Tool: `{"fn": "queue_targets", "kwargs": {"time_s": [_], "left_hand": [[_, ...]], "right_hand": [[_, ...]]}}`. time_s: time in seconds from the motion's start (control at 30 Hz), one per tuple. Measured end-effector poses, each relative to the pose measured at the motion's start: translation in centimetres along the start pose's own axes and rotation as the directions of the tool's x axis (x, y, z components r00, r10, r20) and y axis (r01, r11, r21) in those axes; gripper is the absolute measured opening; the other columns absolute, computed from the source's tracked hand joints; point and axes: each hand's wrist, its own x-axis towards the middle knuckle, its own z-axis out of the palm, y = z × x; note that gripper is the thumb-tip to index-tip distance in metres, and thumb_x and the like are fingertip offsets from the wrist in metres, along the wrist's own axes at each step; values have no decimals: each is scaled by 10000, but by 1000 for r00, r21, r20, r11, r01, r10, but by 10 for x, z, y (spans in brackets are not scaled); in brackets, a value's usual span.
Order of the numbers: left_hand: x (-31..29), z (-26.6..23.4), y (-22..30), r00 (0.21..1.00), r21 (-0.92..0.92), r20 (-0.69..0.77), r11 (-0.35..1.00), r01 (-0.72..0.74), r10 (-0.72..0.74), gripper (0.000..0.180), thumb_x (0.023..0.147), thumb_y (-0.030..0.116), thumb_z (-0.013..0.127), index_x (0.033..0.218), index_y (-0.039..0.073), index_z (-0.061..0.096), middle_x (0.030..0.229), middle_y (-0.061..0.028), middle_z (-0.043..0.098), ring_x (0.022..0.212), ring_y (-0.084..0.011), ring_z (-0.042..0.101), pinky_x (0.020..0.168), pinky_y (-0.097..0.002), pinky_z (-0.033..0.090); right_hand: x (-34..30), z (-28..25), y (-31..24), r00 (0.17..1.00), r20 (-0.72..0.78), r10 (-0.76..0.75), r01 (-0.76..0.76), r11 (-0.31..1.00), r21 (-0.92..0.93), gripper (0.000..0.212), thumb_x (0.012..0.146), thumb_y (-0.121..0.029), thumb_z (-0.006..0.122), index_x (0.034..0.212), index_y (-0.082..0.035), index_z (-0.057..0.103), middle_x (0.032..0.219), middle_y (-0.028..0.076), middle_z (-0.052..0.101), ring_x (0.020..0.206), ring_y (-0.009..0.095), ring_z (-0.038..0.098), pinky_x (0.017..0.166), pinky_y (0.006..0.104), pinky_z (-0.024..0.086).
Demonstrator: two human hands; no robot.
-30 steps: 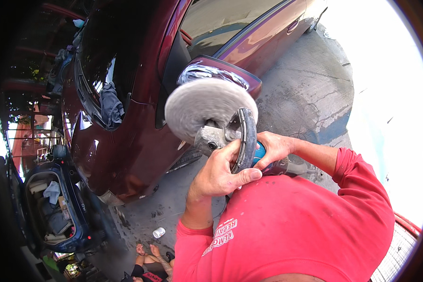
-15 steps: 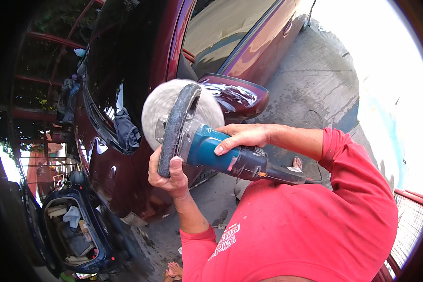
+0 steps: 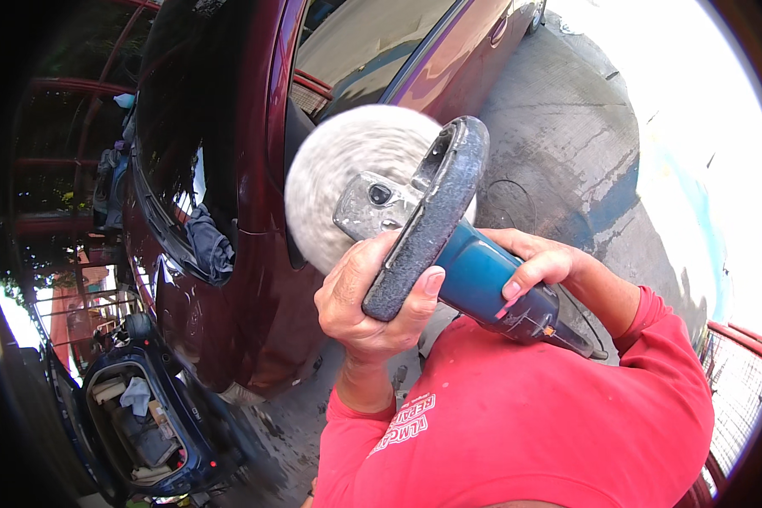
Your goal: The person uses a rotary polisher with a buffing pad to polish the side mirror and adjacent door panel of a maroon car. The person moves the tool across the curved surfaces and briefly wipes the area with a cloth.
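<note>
Both my hands hold a blue electric polisher point(image 3: 482, 275) in front of my chest. My left hand point(image 3: 368, 309) is closed round its black loop handle point(image 3: 436, 212). Farther back on the blue body, my right hand point(image 3: 540, 262) grips with the thumb on top. The round white polishing pad point(image 3: 330, 169) looks smeared, as if spinning. It is tilted up beside the front door of a dark red car point(image 3: 266, 330). Pad and handle hide the car's side mirror. Whether the pad touches the car, I cannot tell.
A dark blue rag point(image 3: 209, 244) lies at the windshield's base. At lower left stands a dark blue car point(image 3: 199, 444) with an open hatch and things inside. A cord point(image 3: 525, 190) curls over the concrete floor point(image 3: 567, 127). Mesh fencing point(image 3: 740, 389) runs along the right.
The polisher has moved right and closer to me, with its pad tipped up. Both hands have travelled with it, still gripping. The side mirror with white smears, visible before, is now covered.
</note>
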Motion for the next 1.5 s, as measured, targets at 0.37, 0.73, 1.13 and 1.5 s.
{"fn": "queue_targets", "kwargs": {"time_s": [0.37, 0.73, 1.13, 1.5], "left_hand": [[-7, -59, -33, 952, 60, -276, 987, 151, -129, 408, 883, 236, 838, 1105, -97, 759, 817, -65, 737, 682, -103, 622, 651, -242, 504], [-2, 36, 21, 986, -98, 98, 987, -128, 138, 466, 799, 71, 889, 1199, -119, 744, 1023, -222, 810, 896, -250, 815, 799, -343, 634], [19, -46, -22, 992, -54, -126, 998, -26, 19, 415, 878, 44, 831, 1265, -78, 747, 1021, -180, 823, 905, -194, 796, 822, -313, 624], [9, -31, -5, 990, -66, -89, 992, 104, -110, 470, 906, 78, 750, 1333, -112, 704, 1156, -220, 799, 984, -235, 778, 909, -346, 610]], "right_hand": [[82, 21, 13, 989, 106, -101, 110, 990, -82, 951, 882, -509, 838, 1559, 63, 494, 1365, 193, 686, 1261, 252, 664, 1083, 383, 531], [-41, -15, 42, 999, -30, -18, 23, 988, 152, 913, 820, -399, 841, 1517, 93, 515, 1348, 207, 703, 1186, 260, 719, 1045, 375, 572], [58, 22, 4, 992, 55, -113, 112, 993, 21, 826, 947, -459, 765, 1514, 90, 523, 1269, 181, 727, 1104, 198, 735, 967, 325, 598], [39, 14, 13, 997, 33, -66, 66, 998, 0, 900, 934, -526, 771, 1531, 90, 499, 1363, 211, 674, 1186, 231, 716, 998, 360, 601]]}}
